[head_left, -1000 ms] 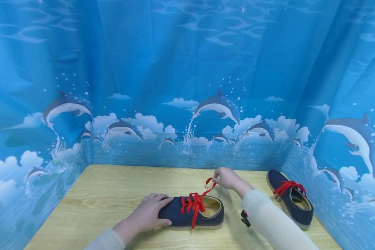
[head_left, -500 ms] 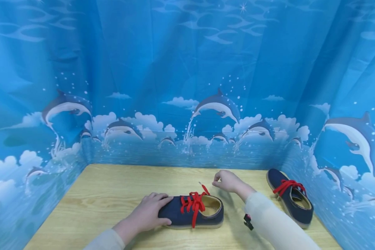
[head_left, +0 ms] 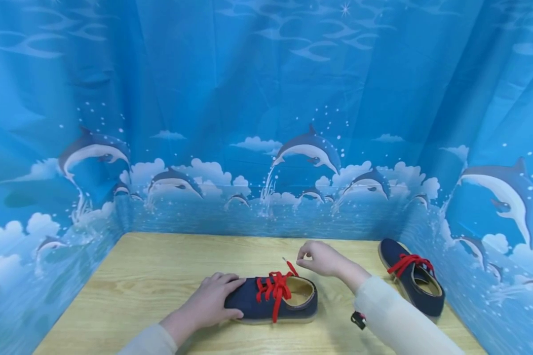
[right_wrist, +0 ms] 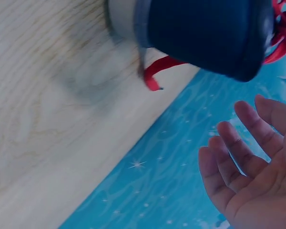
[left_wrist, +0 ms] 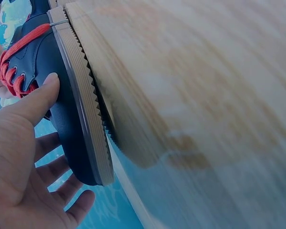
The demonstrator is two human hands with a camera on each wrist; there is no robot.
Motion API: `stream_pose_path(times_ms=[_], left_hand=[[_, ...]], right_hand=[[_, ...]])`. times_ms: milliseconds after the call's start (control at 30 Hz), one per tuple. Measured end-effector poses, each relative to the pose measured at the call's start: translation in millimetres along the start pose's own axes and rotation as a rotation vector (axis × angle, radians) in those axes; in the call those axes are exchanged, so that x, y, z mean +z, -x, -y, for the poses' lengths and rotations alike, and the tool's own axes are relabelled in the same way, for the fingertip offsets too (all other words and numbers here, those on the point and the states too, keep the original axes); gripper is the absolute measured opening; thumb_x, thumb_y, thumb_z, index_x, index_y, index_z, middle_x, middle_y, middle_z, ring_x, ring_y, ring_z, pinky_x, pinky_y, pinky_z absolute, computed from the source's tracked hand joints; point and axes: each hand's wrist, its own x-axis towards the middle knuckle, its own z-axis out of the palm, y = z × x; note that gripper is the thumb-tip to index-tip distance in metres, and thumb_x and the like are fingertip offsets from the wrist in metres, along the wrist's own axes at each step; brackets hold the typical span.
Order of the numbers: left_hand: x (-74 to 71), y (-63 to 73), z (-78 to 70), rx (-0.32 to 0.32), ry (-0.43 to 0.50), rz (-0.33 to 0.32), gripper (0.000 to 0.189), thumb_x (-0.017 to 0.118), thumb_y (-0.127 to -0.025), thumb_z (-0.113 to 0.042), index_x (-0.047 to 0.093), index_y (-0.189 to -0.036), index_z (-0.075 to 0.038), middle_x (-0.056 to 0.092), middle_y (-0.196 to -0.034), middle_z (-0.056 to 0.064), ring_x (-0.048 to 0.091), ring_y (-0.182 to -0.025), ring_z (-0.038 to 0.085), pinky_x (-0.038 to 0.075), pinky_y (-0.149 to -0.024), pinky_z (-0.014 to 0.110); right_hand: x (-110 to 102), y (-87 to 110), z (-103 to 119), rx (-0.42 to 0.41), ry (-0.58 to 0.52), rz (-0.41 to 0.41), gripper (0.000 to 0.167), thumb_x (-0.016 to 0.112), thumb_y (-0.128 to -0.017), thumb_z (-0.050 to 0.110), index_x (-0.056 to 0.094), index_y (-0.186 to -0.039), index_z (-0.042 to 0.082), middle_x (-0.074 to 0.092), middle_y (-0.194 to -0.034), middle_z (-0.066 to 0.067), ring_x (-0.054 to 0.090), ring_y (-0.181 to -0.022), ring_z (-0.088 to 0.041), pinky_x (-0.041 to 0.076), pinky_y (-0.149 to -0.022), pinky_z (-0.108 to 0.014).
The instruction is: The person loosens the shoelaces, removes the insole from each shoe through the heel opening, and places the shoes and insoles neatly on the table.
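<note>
A navy shoe (head_left: 253,311) with red laces (head_left: 279,290) lies on its sole on the wooden table, toe to the left. My left hand (head_left: 210,301) grips its toe, thumb on the near side and fingers over the far side. In the left wrist view the thumb presses the navy upper (left_wrist: 69,119) just above the pale ridged sole (left_wrist: 81,105). My right hand (head_left: 323,259) hovers beyond the shoe's heel, fingers loosely bent and holding nothing. One lace end with a metal tip (head_left: 290,266) points away over the far side; another hangs down the near side.
A second navy shoe (head_left: 431,305) with red laces stands at the table's right edge, beyond my right forearm. A blue dolphin-print curtain (head_left: 257,212) encloses the table (head_left: 169,256) at the back and sides. A small black clip (head_left: 358,319) hangs by my right sleeve.
My right hand has let go of the red lace end, which dropped back toward the shoe. The hand then shifted slightly and its fingers loosened. My left hand stays on the toe.
</note>
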Motion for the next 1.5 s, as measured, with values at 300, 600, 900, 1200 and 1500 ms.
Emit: stream_pose_path(times_ms=[300,600,900,1200,1500], left_hand=[[0.0,0.6,0.5,0.003,0.001,0.002,0.081,0.074,-0.08,-0.063,0.053,-0.147,-0.023,0.054,-0.143,0.004,0.049,-0.127,0.031,0.04,-0.104,0.058],[0.6,1.1,1.1,0.007,-0.005,-0.007,0.081,0.074,-0.08,-0.063,0.053,-0.147,-0.023,0.054,-0.142,0.004,0.049,-0.127,0.031,0.04,-0.104,0.057],[0.5,1.7,-0.1,-0.002,-0.003,-0.001,0.081,0.074,-0.08,-0.063,0.052,-0.147,-0.024,0.054,-0.143,0.004,0.049,-0.127,0.03,0.039,-0.105,0.058],[-0.6,2.4,-0.3,-0.002,0.001,-0.005,0.081,0.074,-0.08,-0.063,0.053,-0.148,-0.024,0.054,-0.143,0.003,0.049,-0.126,0.03,0.039,-0.105,0.058],[-2.0,1.3,-2.0,-0.009,0.006,0.001,0.08,0.075,-0.08,-0.061,0.052,-0.148,-0.024,0.054,-0.143,0.004,0.048,-0.128,0.031,0.039,-0.106,0.057]], right_hand=[[-10,6.0,18,-0.046,-0.012,0.006,0.005,0.07,-0.095,0.017,0.074,-0.094,0.014,0.068,-0.1,0.002,0.065,-0.1,-0.03,0.053,-0.087,-0.047],[-16,7.5,32,-0.107,-0.011,0.03,0.002,0.074,-0.092,0.015,0.074,-0.093,0.013,0.066,-0.101,0.004,0.063,-0.101,-0.022,0.054,-0.087,-0.045],[-6,7.9,39,-0.115,-0.012,0.078,0.012,0.078,-0.088,0.015,0.075,-0.098,0.02,0.066,-0.106,0.006,0.062,-0.102,-0.019,0.054,-0.088,-0.041],[9,3.3,35,-0.18,0.004,0.065,0.008,0.077,-0.088,0.011,0.075,-0.093,0.018,0.067,-0.106,0.003,0.062,-0.105,-0.022,0.053,-0.092,-0.04],[5,3.6,36,-0.177,0.007,0.015,0.011,0.074,-0.091,0.013,0.073,-0.087,0.023,0.066,-0.106,0.004,0.062,-0.105,-0.02,0.054,-0.089,-0.04]])
